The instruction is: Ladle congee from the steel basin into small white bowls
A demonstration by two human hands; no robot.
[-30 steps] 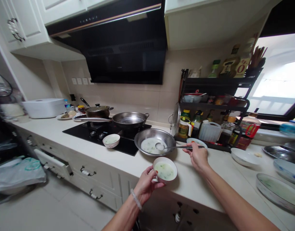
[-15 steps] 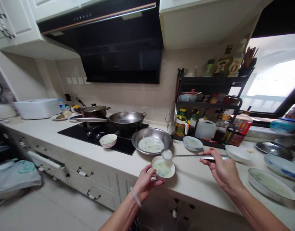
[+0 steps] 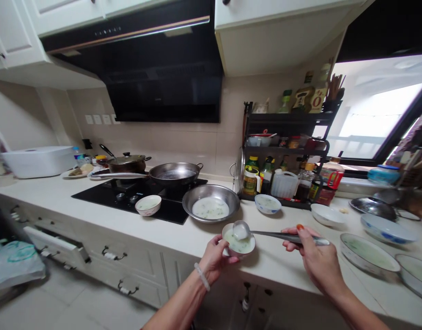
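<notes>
At ten o'clock from the held bowl (image 3: 244,253), a small filled bowl (image 3: 148,212) stands at the cooktop's (image 3: 101,192) front edge; a wide move of the left arm might knock it. At eight o'clock, the left hand (image 3: 214,257) is clamped on the held bowl's side, so if this grip tilts, the soup could run over the fingers. At eleven o'clock is the steel basin (image 3: 189,200), very near, and a lifted ladle (image 3: 271,234) could strike its rim. The ladle's cup is over the held bowl, with white liquid inside; if poured too quickly, it could splash or overflow. At three o'clock, the right hand (image 3: 320,259) is closed around the long handle, apart from the left; a small wrist turn there could swing the cup off target
</notes>
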